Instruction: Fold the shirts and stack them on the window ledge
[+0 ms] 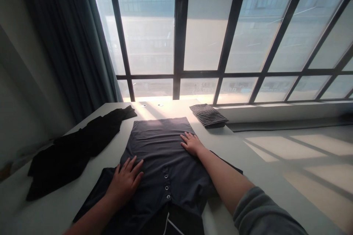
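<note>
A dark navy shirt (162, 143) lies spread on the white table, its hem toward the window and its short row of buttons near me. My left hand (125, 178) rests on the shirt's left side, fingers spread. Farther up on the right edge, my right hand (191, 143) lies flat on the cloth with its fingers apart. Both hands press on the fabric without gripping it. Some creases run across the shirt's middle. At the bottom of the view, black cloth with white cords shows beside the shirt's neck.
To the left on the table (217, 145) lies a rumpled black garment (79, 143). A folded black-and-white striped garment (209, 115) sits at the far right edge. Behind stand a large framed window (153, 36) and a dark curtain (74, 44). Sunlit floor (303, 147) stretches to the right.
</note>
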